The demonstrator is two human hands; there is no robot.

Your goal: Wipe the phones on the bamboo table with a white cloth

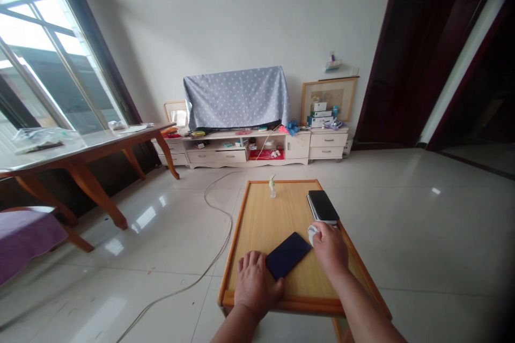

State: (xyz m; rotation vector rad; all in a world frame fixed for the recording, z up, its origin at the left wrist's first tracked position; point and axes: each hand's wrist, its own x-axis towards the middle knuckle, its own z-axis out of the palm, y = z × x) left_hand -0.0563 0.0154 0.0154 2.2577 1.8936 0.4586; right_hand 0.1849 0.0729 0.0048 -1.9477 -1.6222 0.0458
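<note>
A dark blue flat rectangular object, like a phone or tablet, [288,255] lies at a slant on the small wooden table [261,220]. My left hand [256,284] rests at its left end, fingers spread and thumb along the lower edge. My right hand [330,246] is closed on a white crumpled cloth [313,232], just right of the dark object. Behind that hand lies a black notebook-like stack [323,206] at the table's right edge. A small clear spray bottle [272,187] stands upright near the far edge.
A cable [230,225] runs over the floor left of the table. A long table [96,142] stands by the window, with a purple-covered seat [28,241] below. Against the wall is a low white cabinet [217,156] under a dotted cloth [237,97].
</note>
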